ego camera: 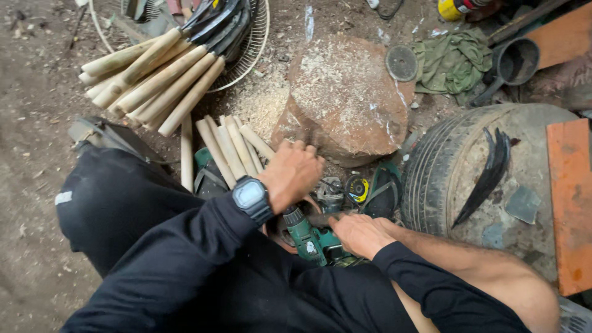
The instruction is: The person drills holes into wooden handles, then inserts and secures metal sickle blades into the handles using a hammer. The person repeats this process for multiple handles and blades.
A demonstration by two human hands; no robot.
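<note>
My left hand [293, 172], with a black wristwatch [251, 197] on its wrist, is curled knuckles-up at the foot of a wood stump [342, 98], right beside the ends of several loose pale wooden handles [231, 148]. What its fingers hold is hidden. My right hand [361, 234] is lower, closed against a green power tool [311, 237] lying between my knees. A dark piece pokes out just above its fingertips.
A bundle of wooden-handled curved blades [160, 74] lies on a wire fan guard [250, 49] at top left. On the right, a tyre [431, 166] carries dark curved blades [487, 179]. Also around: a green cloth [453, 61], a grinding disc [401, 63], an orange board [570, 203], a sandal [382, 191].
</note>
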